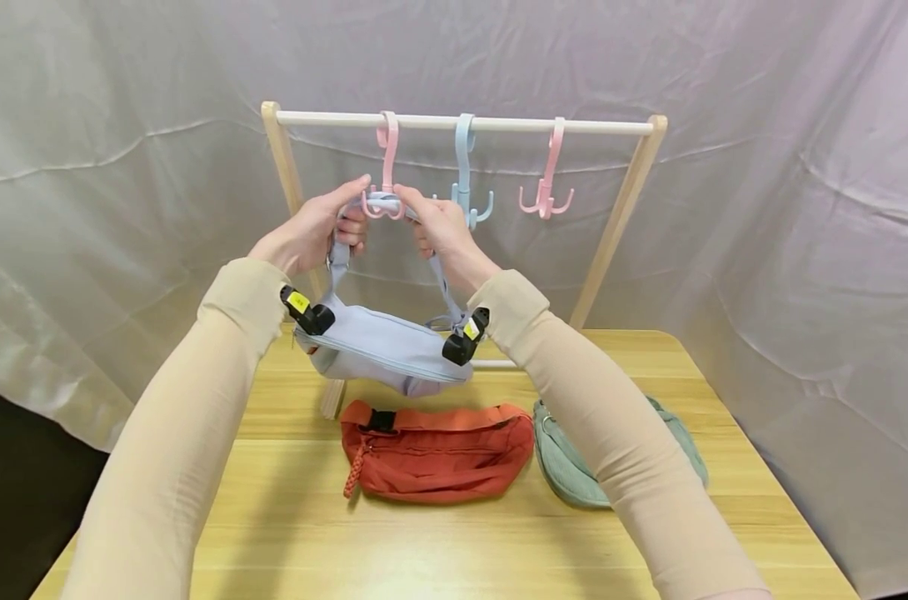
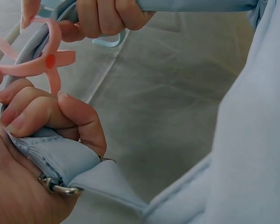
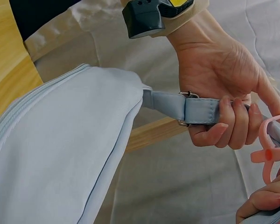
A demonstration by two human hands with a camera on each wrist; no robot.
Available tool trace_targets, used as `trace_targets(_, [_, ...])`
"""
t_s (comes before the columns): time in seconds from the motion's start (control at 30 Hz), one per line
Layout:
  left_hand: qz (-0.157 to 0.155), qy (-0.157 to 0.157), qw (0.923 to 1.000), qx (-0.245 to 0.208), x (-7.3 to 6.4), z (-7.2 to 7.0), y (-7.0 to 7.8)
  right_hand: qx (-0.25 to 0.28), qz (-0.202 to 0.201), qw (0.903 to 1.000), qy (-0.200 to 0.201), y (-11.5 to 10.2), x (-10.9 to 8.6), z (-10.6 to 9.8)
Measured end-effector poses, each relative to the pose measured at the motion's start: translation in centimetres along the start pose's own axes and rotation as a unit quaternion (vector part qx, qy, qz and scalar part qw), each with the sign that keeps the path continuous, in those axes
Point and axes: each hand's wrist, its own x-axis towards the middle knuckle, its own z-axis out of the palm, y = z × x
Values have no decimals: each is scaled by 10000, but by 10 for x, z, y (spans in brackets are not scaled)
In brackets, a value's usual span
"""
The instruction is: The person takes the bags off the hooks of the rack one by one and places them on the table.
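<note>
A light blue waist bag (image 1: 386, 342) hangs by its strap below a pink hook (image 1: 389, 158). My left hand (image 1: 315, 229) grips the strap left of the hook, fingers curled round it near a metal buckle (image 2: 60, 186). On the other side, my right hand (image 1: 450, 237) holds the strap with curled fingers, its thumb close to the prongs. Between the hands, the strap passes through the hook's upturned prongs (image 3: 269, 154). In the left wrist view, the bag's body fills the right side; its zipper (image 3: 25, 109) shows in the right wrist view.
The rack's white bar (image 1: 611, 127) also carries a blue hook (image 1: 463, 158) and another pink hook (image 1: 550, 175). A rust-red waist bag (image 1: 446, 458) and a green bag (image 1: 574, 467), partly behind my right sleeve, lie on the wooden table (image 1: 394, 550). Grey cloth hangs behind.
</note>
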Motion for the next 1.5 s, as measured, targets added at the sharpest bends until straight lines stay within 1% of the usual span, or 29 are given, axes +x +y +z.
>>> trace_targets(0.1, [31,105,9999,85,-1,-1,4,-20,-39,10000,-45,-1,0,0])
trace_targets(0.17, [73,169,9995,269,-1,-2,8,-24,-85,9999,-97,-3,0,1])
trace_targets(0.23, [199,275,9975,627,-2,-4,11,-14,-141,9998,-138,-5,0,2])
trace_targets(0.27, [283,313,9951,900,-3,-5,12,-24,-182,9997,-164,-5,0,3])
trace_targets(0.33, [435,392,9888,1370,-4,-6,16,-15,-237,9995,-194,-6,1,4])
trace_targets(0.37, [519,455,9846,1609,-5,-6,17,-16,-255,9995,-205,-7,1,4])
trace_targets(0.43, [676,542,9738,2101,-7,-7,20,-16,-288,9993,-226,-7,2,5])
trace_targets(0.53, [885,740,9531,2797,-10,-7,22,-46,-319,9992,-247,-8,3,6])
trace_targets(0.63, [1146,1032,9242,3495,-11,-7,21,-95,-374,9989,-258,-10,4,6])
trace_targets(0.7, [1427,1233,9037,3844,-11,-6,19,-114,-403,9988,-256,-10,4,5])
trace_targets(0.77, [1741,1447,8837,4096,-9,-5,15,-97,-433,9987,-258,-10,4,4])
trace_targets(0.8, [1912,1541,8749,4174,-9,-4,13,-90,-442,9987,-251,-10,4,4])
trace_targets(0.87, [2166,1715,8610,4270,-8,-2,9,-95,-479,9985,-253,-9,4,3])
trace_targets(0.93, [2364,1842,8515,4304,-8,0,6,-145,-541,9981,-244,-9,4,2])
trace_targets(1.0, [2486,1967,8426,4354,-8,1,4,-238,-617,9975,-233,-9,4,2])
trace_targets(1.03, [2522,2030,8384,4384,-9,2,3,-283,-655,9972,-234,-9,5,2])
trace_targets(1.17, [2631,2208,8164,4643,-8,4,-2,-408,-765,9960,-237,-10,5,1])
trace_targets(1.27, [2659,2283,8033,4815,-8,4,-6,-565,-794,9948,-298,-13,6,0])
trace_targets(1.3, [2666,2300,8011,4840,-7,4,-7,-631,-792,9943,-323,-14,6,0])
trace_targets(1.37, [2674,2330,7998,4842,-7,5,-9,-832,-785,9926,-407,-17,7,-2])
trace_targets(1.5, [2709,2361,8007,4793,-7,5,-11,-1431,-805,9850,-529,-25,8,-6])
